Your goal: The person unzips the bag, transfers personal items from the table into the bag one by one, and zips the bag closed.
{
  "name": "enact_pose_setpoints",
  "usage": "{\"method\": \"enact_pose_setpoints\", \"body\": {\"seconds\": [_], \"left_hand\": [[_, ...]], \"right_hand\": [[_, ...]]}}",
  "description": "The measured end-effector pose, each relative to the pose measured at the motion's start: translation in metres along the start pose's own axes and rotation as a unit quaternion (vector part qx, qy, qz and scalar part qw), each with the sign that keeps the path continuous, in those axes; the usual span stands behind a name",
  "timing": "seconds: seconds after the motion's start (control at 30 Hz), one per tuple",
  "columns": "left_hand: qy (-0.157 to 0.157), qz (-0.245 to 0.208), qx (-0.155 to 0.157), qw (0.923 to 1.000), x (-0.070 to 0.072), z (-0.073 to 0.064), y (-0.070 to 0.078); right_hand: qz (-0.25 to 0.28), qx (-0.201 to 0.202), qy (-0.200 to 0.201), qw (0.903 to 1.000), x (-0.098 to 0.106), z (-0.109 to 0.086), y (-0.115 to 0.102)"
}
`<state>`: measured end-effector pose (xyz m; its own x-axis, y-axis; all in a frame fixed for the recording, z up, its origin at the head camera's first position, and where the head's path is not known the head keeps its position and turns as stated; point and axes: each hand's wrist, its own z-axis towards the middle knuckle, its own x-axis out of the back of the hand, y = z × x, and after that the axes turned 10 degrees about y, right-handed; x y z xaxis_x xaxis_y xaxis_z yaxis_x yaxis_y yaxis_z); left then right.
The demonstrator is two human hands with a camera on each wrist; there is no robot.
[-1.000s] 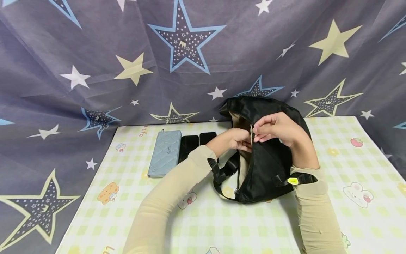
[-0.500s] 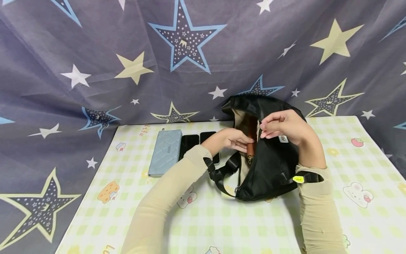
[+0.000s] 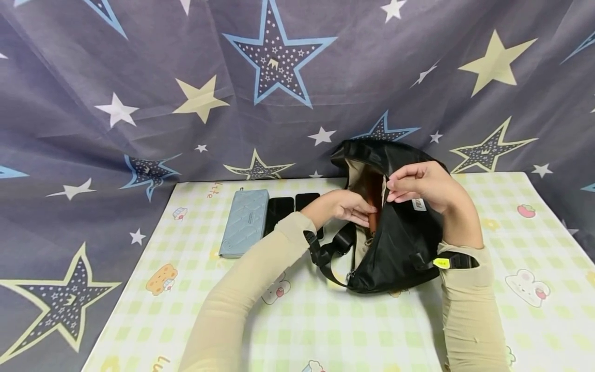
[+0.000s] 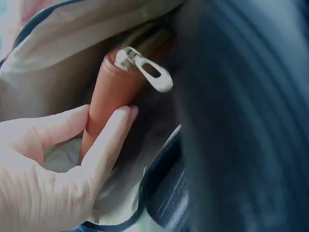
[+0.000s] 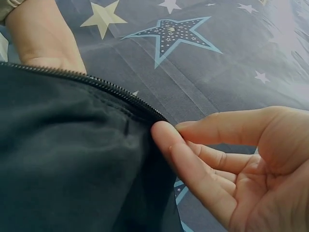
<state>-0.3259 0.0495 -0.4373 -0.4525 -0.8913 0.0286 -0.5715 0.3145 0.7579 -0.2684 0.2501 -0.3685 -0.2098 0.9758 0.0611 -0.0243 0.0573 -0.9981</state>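
A black bag [image 3: 406, 243] with a beige lining stands on its side, its zipped mouth agape toward the left. Inside the mouth, my left hand [image 3: 344, 205] pinches a brown leather zip wallet [image 4: 113, 89] between thumb and fingers. The wallet's metal zipper pull [image 4: 153, 75] hangs loose at its upper end; much of the wallet is hidden in the bag's shadow. With thumb and index finger, my right hand [image 3: 425, 187] pinches the bag's zipper edge [image 5: 120, 94] and holds it out to the right.
A light blue quilted wallet [image 3: 245, 222] lies left of the bag. Two black phones [image 3: 280, 209] lie beside it, partly behind my left forearm. The bag's black strap [image 3: 327, 256] loops over the checked tablecloth [image 3: 297, 330]. A starry curtain [image 3: 195, 144] hangs behind.
The right hand has pulled the bag's edge rightward, widening the mouth. The brown wallet, hidden one second ago, now shows in my left hand, which has shifted little.
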Motion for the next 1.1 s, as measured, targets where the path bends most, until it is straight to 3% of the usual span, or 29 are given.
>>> {"method": "enact_pose_setpoints", "body": {"seconds": [0.33,0.6,0.73,0.83,1.03,1.07,1.1], "left_hand": [[0.008,0.079,0.022,0.9966,-0.003,0.002,0.0],[0.044,-0.002,-0.029,0.9986,-0.017,0.001,0.009],[0.054,-0.026,-0.011,0.9981,-0.023,0.004,0.008],[0.045,-0.034,-0.003,0.9984,-0.023,0.004,0.009],[0.004,-0.06,-0.025,0.9979,-0.022,-0.005,0.021],[0.002,-0.064,-0.026,0.9976,-0.021,0.015,0.016],[0.016,-0.057,-0.025,0.9979,-0.022,0.019,0.014]], "right_hand": [[0.012,0.01,0.002,0.9999,0.002,-0.001,0.002],[0.008,0.017,-0.009,0.9998,-0.005,0.001,0.001],[0.035,0.036,-0.017,0.9986,-0.006,0.0,0.001],[0.061,0.051,-0.021,0.9966,-0.005,-0.002,0.002],[0.082,0.062,-0.038,0.994,-0.005,-0.002,0.0],[0.083,0.062,-0.038,0.9938,-0.005,-0.002,-0.001],[0.086,0.062,-0.04,0.9936,-0.006,-0.002,-0.001]]}}
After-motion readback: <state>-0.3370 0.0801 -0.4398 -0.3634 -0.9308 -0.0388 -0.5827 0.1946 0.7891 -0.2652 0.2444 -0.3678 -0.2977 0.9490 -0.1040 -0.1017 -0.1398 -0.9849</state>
